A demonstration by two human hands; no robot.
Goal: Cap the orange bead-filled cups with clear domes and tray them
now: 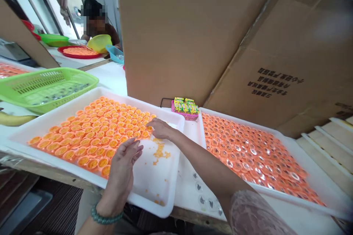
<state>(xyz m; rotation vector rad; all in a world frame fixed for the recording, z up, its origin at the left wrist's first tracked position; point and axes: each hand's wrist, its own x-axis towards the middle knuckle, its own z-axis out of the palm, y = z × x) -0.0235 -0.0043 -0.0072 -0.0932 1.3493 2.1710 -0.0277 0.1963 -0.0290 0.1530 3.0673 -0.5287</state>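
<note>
A white tray (149,187) holds many small round orange cups (96,132) in close rows, with yellow-orange bits inside them. Loose bits (161,152) of the same colour lie scattered on the tray's bare right part. My right hand (161,129) reaches over to the right edge of the rows, fingers pinched at the cups; whatever is between the fingertips is hidden. Lower and nearer, my left hand (122,165) hovers above the tray's front part. Its fingers are loosely bent and apart, with nothing visible in them. A green bead bracelet (106,216) circles that wrist.
On the right, another white tray (286,198) holds orange pieces (248,150) under shiny clear covers. Clear discs (202,200) lie between the trays. A pink basket (190,116) of yellow packets, a green basket (49,106), cardboard (190,36) and a seated person (110,33) are behind.
</note>
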